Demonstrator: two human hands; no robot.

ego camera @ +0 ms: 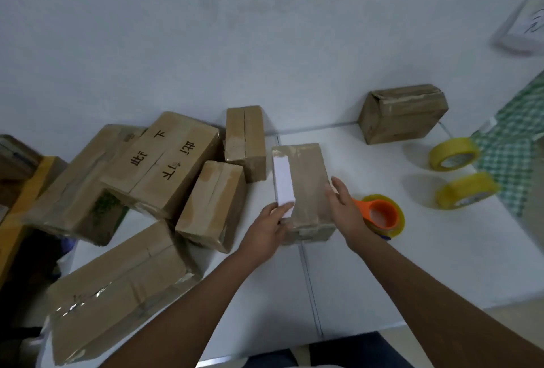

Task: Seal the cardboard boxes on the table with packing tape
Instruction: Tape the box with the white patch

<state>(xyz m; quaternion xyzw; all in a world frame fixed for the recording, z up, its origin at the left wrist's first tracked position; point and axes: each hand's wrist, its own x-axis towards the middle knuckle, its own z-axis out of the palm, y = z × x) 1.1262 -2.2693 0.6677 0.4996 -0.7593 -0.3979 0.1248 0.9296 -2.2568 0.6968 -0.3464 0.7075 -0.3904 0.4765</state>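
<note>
A small cardboard box (pixel 309 179) with a white label (pixel 283 182) on its top lies in the middle of the white table (pixel 368 273). My left hand (pixel 266 232) grips its near left corner, thumb on top by the label. My right hand (pixel 344 211) presses straight fingers against the box's right side. A tape roll on an orange dispenser (pixel 381 215) sits just right of my right hand. Two yellow tape rolls (pixel 453 155) (pixel 467 191) stand further right.
Several taped cardboard boxes are piled at the left, among them one with black lettering (pixel 164 161) and a large one (pixel 117 288) at the near left edge. Another box (pixel 403 112) stands at the back right. Green checked cloth (pixel 512 146) hangs at the right edge.
</note>
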